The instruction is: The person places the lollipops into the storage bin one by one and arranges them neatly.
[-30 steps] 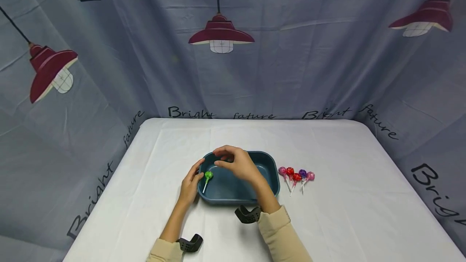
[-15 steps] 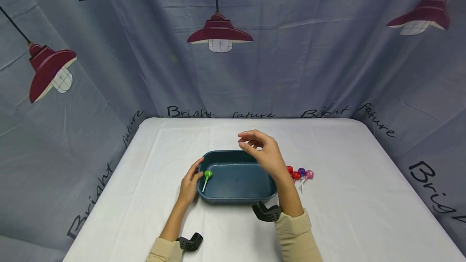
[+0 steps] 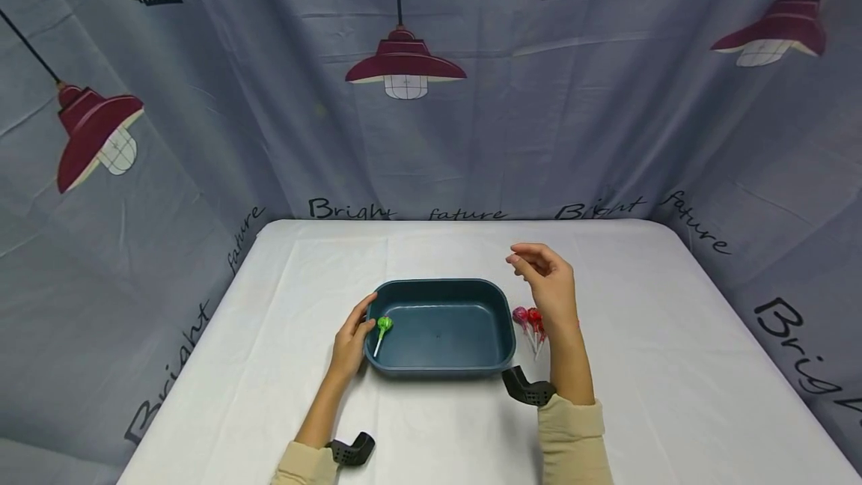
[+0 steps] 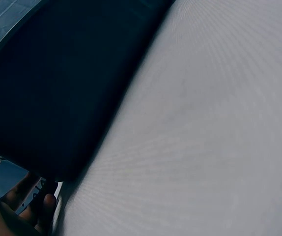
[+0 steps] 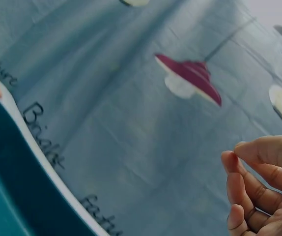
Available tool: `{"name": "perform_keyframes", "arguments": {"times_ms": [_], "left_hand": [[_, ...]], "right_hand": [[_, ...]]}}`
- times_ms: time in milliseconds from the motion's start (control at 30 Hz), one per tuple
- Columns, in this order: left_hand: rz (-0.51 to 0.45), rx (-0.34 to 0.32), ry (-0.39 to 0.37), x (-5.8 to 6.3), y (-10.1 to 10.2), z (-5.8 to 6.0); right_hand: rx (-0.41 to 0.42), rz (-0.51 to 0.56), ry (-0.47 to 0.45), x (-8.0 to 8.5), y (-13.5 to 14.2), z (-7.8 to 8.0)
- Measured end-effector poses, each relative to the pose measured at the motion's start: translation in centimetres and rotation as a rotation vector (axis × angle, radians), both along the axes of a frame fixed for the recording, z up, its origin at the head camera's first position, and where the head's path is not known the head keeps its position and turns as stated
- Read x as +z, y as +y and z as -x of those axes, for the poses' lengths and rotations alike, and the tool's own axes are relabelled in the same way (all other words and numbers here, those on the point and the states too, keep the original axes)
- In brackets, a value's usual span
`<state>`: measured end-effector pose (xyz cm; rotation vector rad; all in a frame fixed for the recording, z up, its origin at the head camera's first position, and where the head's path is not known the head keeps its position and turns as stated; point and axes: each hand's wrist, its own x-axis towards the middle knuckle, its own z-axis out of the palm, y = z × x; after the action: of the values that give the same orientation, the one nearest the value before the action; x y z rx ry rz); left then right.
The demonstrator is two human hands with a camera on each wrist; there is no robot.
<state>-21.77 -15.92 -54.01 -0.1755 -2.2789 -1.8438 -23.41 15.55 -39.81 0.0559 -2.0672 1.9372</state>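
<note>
A dark blue-green rectangular box sits on the white table. Inside, near its left wall, lies a green lollipop with its stick toward the front. My left hand holds the box's left side, fingers along the outer wall and thumb at the rim. Raised beyond the box's right end is my right hand, its fingers loosely curved and holding nothing, as the right wrist view confirms. Below it on the cloth lie a pink lollipop and red lollipops; my right forearm hides most of the rest of that group.
White cloth covers the table, which ends at a grey-blue curtain printed with lamps and lettering. Both wrists carry a black camera mount, one of them the right mount close to the box's front right corner.
My right hand has moved from above the box to the right, over the lollipops, its forearm now covering some of them. My left hand, the box and the green lollipop have stayed in place.
</note>
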Motion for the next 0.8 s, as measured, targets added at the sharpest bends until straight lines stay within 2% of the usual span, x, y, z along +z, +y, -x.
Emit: {"name": "perform_keyframes", "arguments": {"times_ms": [167,267,367,500,567,633,667,800], "left_hand": [[0.003,0.005,0.017,-0.3,-0.1,0.0],[-0.007,0.0,0.008,-0.1,-0.1,0.0],[-0.016,-0.016,0.002,0.0,-0.1,0.0],[-0.028,-0.034,0.0,-0.1,-0.3,0.1],[-0.029,-0.026,-0.01,-0.1,-0.3,0.0],[-0.023,-0.015,-0.009,0.0,-0.2,0.0],[-0.021,-0.01,-0.01,0.0,-0.2,0.0],[-0.015,-0.01,0.004,0.0,0.0,-0.1]], "right_hand": [[-0.068,0.025,-0.008,-1.0,2.0,-0.2],[-0.096,0.028,0.016,-2.5,3.6,0.2],[-0.126,0.052,0.029,-6.3,6.3,1.7],[-0.159,0.081,-0.007,-12.2,10.1,4.0],[-0.182,0.068,-0.031,-13.6,11.1,4.3],[-0.171,0.112,-0.036,-13.4,11.3,3.7],[-0.195,0.108,-0.031,-13.4,11.4,3.5],[-0.227,0.102,-0.054,-10.8,10.8,1.0]]}}
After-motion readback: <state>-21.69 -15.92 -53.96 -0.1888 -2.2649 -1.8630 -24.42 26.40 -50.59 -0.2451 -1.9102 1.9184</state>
